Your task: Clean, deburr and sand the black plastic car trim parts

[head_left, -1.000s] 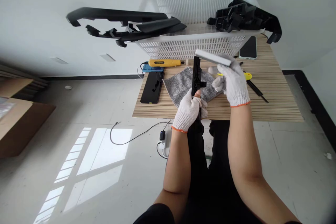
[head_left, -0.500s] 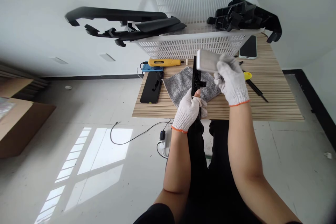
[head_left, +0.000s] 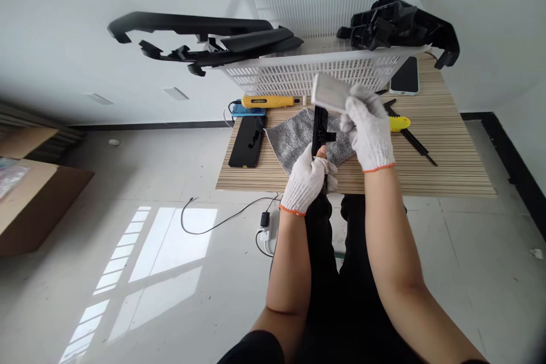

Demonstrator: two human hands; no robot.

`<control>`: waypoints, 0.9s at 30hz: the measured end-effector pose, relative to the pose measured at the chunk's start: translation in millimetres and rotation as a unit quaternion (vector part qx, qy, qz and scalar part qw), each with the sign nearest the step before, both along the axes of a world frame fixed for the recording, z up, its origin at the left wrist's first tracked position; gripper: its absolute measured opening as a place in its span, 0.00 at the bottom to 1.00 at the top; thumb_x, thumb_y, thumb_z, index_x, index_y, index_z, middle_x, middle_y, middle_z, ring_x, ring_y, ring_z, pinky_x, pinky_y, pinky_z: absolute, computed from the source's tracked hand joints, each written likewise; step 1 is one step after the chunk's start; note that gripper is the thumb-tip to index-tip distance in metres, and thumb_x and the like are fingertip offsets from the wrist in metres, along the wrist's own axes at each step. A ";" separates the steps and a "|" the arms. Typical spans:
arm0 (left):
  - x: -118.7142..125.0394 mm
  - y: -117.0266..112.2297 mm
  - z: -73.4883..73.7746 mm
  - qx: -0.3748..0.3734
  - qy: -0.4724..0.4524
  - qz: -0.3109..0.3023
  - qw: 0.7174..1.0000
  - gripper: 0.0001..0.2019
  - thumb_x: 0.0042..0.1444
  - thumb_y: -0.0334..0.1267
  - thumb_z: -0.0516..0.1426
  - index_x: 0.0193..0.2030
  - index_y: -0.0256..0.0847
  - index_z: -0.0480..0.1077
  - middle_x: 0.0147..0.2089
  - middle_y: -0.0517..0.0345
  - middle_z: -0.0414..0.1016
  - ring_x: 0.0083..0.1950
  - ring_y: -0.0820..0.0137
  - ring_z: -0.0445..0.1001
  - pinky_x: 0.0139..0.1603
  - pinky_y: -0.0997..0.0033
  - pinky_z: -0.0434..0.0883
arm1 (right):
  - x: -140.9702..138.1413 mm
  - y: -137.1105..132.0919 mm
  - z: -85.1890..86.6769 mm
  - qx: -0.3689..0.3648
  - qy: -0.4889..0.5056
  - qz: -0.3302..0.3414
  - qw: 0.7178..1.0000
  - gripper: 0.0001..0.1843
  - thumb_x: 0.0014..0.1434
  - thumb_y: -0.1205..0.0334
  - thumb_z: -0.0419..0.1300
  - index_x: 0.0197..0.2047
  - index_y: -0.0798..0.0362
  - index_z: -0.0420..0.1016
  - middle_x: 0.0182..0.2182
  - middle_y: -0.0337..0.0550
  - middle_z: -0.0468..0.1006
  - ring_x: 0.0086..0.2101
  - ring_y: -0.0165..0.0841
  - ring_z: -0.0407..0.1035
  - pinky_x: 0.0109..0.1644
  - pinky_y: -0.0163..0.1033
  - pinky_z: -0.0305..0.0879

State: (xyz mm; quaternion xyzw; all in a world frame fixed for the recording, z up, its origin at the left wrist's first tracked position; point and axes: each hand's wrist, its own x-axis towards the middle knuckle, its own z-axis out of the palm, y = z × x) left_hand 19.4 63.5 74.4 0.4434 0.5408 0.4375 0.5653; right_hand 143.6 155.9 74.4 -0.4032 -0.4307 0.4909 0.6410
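My left hand, in a white knit glove with a bare thumb tip, is closed around the lower part of a long black plastic trim piece. The piece stands upright in view, with a small clip on its right side. My gloved right hand grips the right end of a flat pale grey block. That block overlaps the top end of the trim piece; whether they touch I cannot tell. Beneath both lies a grey cloth.
A white plastic basket with black trim parts stands at the table's back. A yellow corded tool and a black phone lie left, a yellow-handled tool and another phone right, on the striped table.
My right hand has moved left with the grey block, which now covers the trim piece's top end. More of the yellow-handled tool shows. My left hand stays in place.
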 end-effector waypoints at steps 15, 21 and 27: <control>1.0 0.9 -2.4 -0.003 -0.025 0.000 1.000 0.15 0.68 0.54 0.53 0.40 0.44 0.61 0.28 0.62 0.74 0.18 0.75 0.70 0.18 0.75 0.72 | 10.5 -0.6 1.2 -0.013 -0.054 -0.054 0.997 0.13 0.57 0.56 0.67 0.44 0.47 0.73 0.34 0.37 0.76 0.26 0.27 0.67 0.25 0.34 0.62; 0.1 0.3 -2.7 -0.003 -0.021 0.001 1.000 0.14 0.68 0.53 0.53 0.40 0.44 0.61 0.29 0.62 0.74 0.18 0.75 0.70 0.18 0.75 0.72 | 12.6 0.8 0.2 -0.034 -0.073 -0.093 0.992 0.10 0.57 0.58 0.64 0.42 0.45 0.72 0.34 0.37 0.76 0.26 0.28 0.66 0.27 0.37 0.64; 0.9 0.8 -0.4 -0.014 -0.021 0.006 1.000 0.14 0.66 0.51 0.54 0.38 0.44 0.60 0.28 0.63 0.75 0.17 0.75 0.70 0.17 0.75 0.70 | 8.8 3.2 -0.9 -0.032 -0.083 -0.057 0.994 0.09 0.53 0.61 0.66 0.39 0.48 0.74 0.39 0.39 0.78 0.30 0.28 0.69 0.28 0.35 0.65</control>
